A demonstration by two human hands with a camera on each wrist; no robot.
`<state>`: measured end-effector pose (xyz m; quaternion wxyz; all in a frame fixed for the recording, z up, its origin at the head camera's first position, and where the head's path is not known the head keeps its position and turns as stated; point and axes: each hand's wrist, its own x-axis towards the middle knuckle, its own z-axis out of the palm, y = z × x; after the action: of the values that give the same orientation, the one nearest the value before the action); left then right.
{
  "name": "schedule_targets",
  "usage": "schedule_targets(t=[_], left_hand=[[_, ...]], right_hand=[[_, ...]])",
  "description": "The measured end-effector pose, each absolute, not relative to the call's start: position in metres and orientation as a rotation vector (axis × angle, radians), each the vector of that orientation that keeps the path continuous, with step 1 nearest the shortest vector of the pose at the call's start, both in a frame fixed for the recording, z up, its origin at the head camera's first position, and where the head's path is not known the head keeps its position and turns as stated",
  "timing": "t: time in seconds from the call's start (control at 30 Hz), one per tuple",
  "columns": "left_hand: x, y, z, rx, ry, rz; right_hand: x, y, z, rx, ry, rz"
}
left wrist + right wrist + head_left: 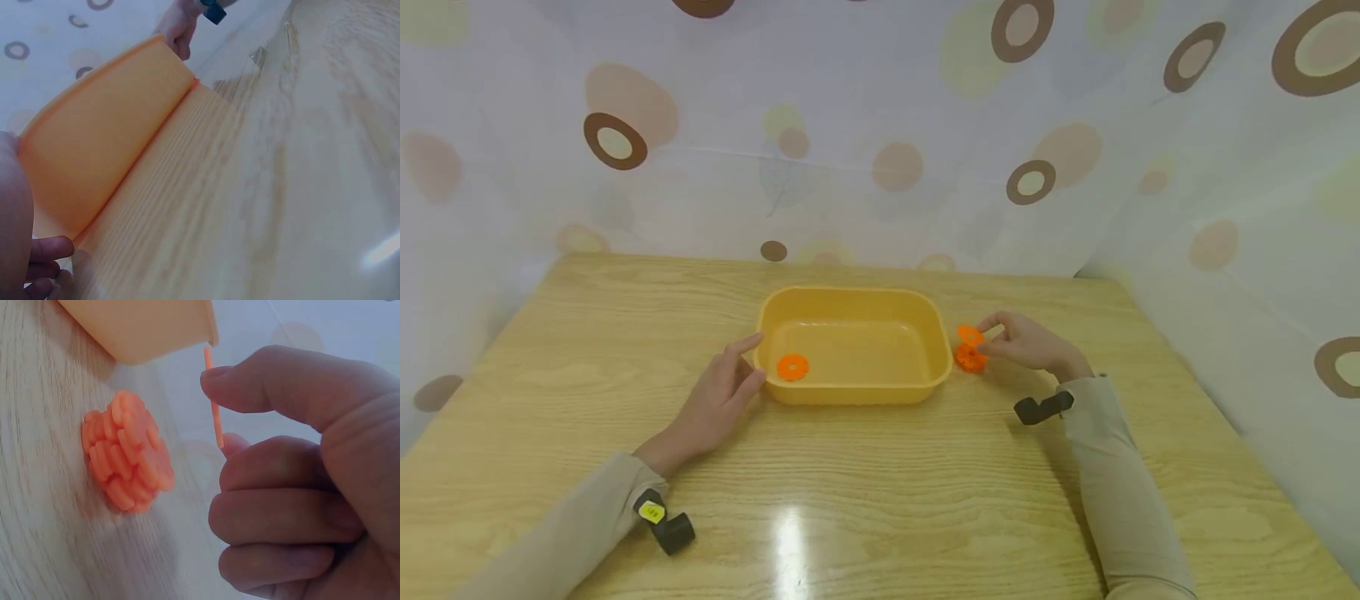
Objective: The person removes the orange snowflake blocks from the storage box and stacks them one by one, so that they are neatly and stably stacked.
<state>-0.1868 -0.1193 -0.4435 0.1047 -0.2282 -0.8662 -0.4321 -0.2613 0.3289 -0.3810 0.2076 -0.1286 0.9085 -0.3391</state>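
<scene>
My right hand (1026, 342) pinches a thin orange notched plastic disc (970, 335) between thumb and index finger; the right wrist view shows this disc (214, 403) edge-on. Just below it stands a stack of similar orange discs (128, 453) on the table, outside the right end of a shallow yellow plastic basin (853, 396). Another orange disc (792, 367) lies flat on the basin floor near its left end. My left hand (715, 404) holds that left end, thumb and index finger spread at the rim, and its other fingers (53, 248) are curled low beside the outer wall.
A wooden table (850, 483) with a glossy surface carries everything. White sheeting (850, 125) patterned with brown and beige rounds hangs behind it and along the right side. Each sleeved wrist wears a small black camera mount (1043, 407).
</scene>
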Motion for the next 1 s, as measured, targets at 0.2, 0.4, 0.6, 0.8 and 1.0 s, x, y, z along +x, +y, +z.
schedule_targets(t=[0.2,0.4,0.6,0.8,1.0], left_hand=[[-0.1857,-0.1181,-0.4426,-0.663,-2.558,-1.278],[-0.1856,-0.1182,-0.4432,-0.651,-2.571,-1.274],[-0.1862,-0.1194,-0.4451,-0.649,-2.565,-1.270],[-0.1870,-0.1206,-0.4459,-0.656,-2.552,-1.272],[-0.1885,-0.1199,-0.4467,-0.658,-2.553,-1.279]], right_hand=[[-0.2599,0.3300,-0.3806,-0.395,2.542,-0.901],[-0.2593,0.3311,-0.3814,-0.397,2.493,-0.929],[-0.2610,0.3310,-0.3843,-0.404,2.486,-0.910],[-0.2624,0.3291,-0.3869,-0.381,2.463,-0.909],[-0.2610,0.3319,-0.3852,-0.355,2.465,-0.937]])
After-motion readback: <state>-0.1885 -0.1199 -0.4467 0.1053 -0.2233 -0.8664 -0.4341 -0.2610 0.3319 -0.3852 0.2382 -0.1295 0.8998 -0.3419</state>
